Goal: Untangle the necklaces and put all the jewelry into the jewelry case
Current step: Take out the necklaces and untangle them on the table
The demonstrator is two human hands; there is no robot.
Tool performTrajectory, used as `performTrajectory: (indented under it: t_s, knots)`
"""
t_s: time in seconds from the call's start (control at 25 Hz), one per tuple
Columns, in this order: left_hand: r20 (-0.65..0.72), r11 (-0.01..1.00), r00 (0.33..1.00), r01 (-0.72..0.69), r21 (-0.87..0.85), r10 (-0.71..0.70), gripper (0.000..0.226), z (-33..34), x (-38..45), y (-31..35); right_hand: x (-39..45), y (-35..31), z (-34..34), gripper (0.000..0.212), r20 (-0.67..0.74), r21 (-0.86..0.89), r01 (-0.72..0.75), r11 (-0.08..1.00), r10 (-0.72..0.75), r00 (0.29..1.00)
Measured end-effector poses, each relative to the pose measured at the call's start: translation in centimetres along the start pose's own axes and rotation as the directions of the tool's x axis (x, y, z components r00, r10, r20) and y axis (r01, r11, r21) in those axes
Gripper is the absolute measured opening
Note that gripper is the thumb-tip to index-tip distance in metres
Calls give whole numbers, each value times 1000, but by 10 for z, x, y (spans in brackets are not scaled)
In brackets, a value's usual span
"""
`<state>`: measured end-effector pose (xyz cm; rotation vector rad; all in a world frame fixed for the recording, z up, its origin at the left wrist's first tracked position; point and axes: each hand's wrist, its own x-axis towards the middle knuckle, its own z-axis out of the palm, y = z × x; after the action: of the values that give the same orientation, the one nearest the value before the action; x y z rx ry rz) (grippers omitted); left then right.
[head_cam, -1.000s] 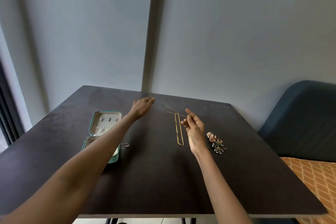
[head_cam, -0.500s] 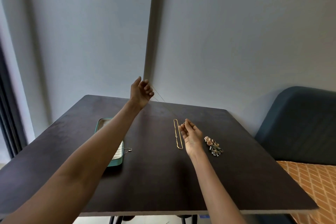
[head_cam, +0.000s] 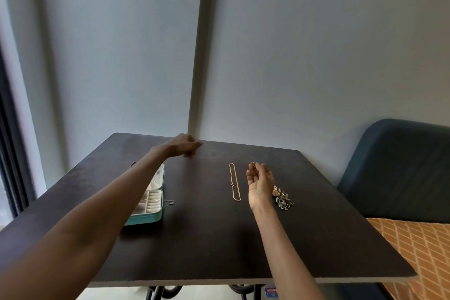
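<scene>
A gold necklace lies stretched out straight on the dark table. My right hand hovers palm-up just right of it, its fingertips pinching the small end of a thin necklace. My left hand is blurred near the table's far edge, fingers curled as if pinching the same thin chain; the strand between the hands is too fine to see. The open teal jewelry case sits at the left, partly hidden by my left forearm. A silver chain hangs over the case's right side.
A small pile of rings and earrings lies just right of my right wrist. A dark blue chair back and an orange patterned cushion stand beyond the table's right edge. Grey walls close off the far side.
My left hand rose high toward the wall, then dropped back low over the table's far edge. My right hand stayed in place and its fingers curled in.
</scene>
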<state>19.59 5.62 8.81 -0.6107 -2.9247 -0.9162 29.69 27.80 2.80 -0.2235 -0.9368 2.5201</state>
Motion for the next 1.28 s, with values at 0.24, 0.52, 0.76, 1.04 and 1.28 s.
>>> performTrajectory:
  t_s: [0.24,0.52,0.76,1.04,1.28]
  knots:
    - [-10,960,980,-192,204,198,19,29,13,-17,-7,-3,-9,24,66,-121,23,992,-15,998]
    - [-54,952,965,-243,186,257,48,42,20,-14,-13,-5,-23,20,243,-285,67,956,4,970]
    - [195,979,971,-166,122,140,61,73,-5,-18,-7,-4,-4,24,289,-245,103,964,-28,957]
    - [285,984,950,-80,-158,124,71,77,-19,-17,4,-19,35,14,453,-571,338,748,-56,890]
    - [-50,887,979,-199,-416,196,4,47,-28,1,6,-33,81,16,549,-627,396,671,19,836]
